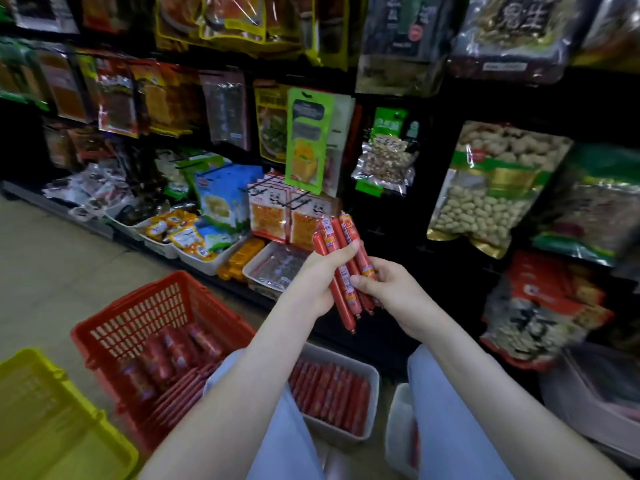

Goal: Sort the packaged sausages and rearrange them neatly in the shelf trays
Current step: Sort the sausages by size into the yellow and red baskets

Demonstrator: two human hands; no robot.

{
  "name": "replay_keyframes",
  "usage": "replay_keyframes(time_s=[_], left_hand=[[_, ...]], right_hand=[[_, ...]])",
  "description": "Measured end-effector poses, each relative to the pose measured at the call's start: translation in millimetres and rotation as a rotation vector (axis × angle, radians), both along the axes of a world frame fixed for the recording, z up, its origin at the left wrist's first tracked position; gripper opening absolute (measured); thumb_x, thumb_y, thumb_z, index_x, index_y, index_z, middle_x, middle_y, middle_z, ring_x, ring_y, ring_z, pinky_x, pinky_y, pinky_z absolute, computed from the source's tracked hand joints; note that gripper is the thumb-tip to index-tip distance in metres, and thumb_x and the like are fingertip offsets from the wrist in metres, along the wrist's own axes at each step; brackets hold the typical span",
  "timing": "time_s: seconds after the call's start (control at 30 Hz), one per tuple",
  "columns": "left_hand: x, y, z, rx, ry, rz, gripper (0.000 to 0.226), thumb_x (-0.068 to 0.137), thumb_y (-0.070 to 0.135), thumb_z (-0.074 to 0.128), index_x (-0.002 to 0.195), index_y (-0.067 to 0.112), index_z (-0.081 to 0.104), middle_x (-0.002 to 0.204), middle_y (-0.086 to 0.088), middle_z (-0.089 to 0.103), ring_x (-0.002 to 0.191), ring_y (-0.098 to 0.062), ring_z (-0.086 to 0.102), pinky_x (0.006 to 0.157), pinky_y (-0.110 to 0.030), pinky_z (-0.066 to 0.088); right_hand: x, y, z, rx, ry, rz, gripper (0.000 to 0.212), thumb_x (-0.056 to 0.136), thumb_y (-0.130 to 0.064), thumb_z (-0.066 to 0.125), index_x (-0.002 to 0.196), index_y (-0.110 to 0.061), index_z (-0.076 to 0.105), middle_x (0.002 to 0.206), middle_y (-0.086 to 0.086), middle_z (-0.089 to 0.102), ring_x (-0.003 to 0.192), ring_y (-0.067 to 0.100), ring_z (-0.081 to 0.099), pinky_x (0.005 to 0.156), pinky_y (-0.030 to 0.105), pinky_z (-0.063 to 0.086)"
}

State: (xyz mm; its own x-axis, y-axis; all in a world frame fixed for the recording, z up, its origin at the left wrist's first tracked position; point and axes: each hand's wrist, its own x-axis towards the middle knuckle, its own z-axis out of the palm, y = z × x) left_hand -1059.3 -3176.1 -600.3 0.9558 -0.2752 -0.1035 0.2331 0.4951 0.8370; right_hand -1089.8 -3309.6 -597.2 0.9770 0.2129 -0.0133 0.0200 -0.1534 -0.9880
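Left hand [323, 275] and right hand [394, 289] both grip splayed sausages [346, 230].
Risk: ends uneven, loose ones could slip out and miss the tray [374, 393] below.

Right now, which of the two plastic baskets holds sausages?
The red basket, the farther one from the camera: red sausage packs lie in its bottom. The yellow basket, at the lower left corner, shows none.
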Motion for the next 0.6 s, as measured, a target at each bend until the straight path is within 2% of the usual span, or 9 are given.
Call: replay_keyframes(time_s=[0.13,0.23,0.3,0.43,0.5,0.57,0.6], left_hand=[[4.2,-15.0,-6.6,-0.028,-0.036,-0.181,0.014,0.092,0.015,0.058,0.105,0.015,0.064,0.094,-0.003,0.072,0.087,-0.021,0.071,0.074,-0.039,0.058],[8.1,-29.2,-15.1,-0.065,-0.013,-0.269,0.02,0.088,0.014,0.061,0.107,0.015,0.065,0.109,-0.007,0.07,0.097,-0.027,0.069,0.081,-0.048,0.056],[11.2,-41.3,-21.2,-0.059,0.003,-0.31,0.021,0.087,0.014,0.062,0.108,0.014,0.066,0.114,-0.008,0.068,0.101,-0.028,0.067,0.085,-0.049,0.054],[15.3,-69.6,-38.7,-0.007,0.065,-0.375,0.017,0.09,0.015,0.061,0.105,0.011,0.067,0.105,-0.009,0.072,0.099,-0.029,0.068,0.087,-0.049,0.054],[18.1,-86.9,-54.4,0.058,0.131,-0.387,0.028,0.088,0.019,0.064,0.111,0.002,0.065,0.103,-0.015,0.07,0.1,-0.032,0.068,0.087,-0.049,0.054],[18.6,-107.4,-74.6,0.132,0.228,-0.387,0.036,0.088,0.02,0.066,0.114,-0.005,0.063,0.099,-0.019,0.07,0.094,-0.032,0.069,0.08,-0.045,0.057],[17.7,-118.0,-86.4,0.167,0.283,-0.378,0.033,0.088,0.018,0.067,0.111,-0.005,0.063,0.096,-0.02,0.07,0.089,-0.032,0.07,0.078,-0.045,0.058]], right_hand=[[-3.6,-18.2,-4.9,-0.008,0.017,-0.083,0.018,0.089,-0.006,0.063,0.107,-0.004,0.061,0.095,0.014,0.07,0.082,0.02,0.068,0.067,0.026,0.051],[-9.2,-31.8,-7.9,-0.016,0.033,-0.137,0.018,0.089,-0.004,0.063,0.107,-0.005,0.06,0.085,0.008,0.067,0.064,0.007,0.063,0.053,0.016,0.045],[-11.6,-42.7,-12.6,0.003,0.058,-0.175,0.017,0.089,-0.003,0.062,0.105,-0.008,0.059,0.082,0.004,0.066,0.06,0.003,0.062,0.05,0.014,0.043],[-17.9,-68.2,-30.3,0.046,0.114,-0.235,0.014,0.091,-0.005,0.061,0.104,-0.009,0.06,0.081,0.003,0.067,0.062,0.008,0.064,0.052,0.017,0.045],[-20.2,-82.7,-45.9,0.104,0.159,-0.284,0.015,0.091,-0.003,0.059,0.106,-0.005,0.061,0.081,0.005,0.068,0.063,0.011,0.065,0.052,0.018,0.046],[-21.1,-99.8,-69.9,0.161,0.226,-0.331,0.019,0.091,-0.002,0.059,0.11,-0.001,0.061,0.089,0.009,0.07,0.075,0.018,0.068,0.061,0.024,0.053],[-21.5,-108.5,-84.7,0.177,0.265,-0.351,0.021,0.09,-0.002,0.059,0.111,0.0,0.06,0.093,0.012,0.07,0.08,0.022,0.068,0.067,0.029,0.055]])
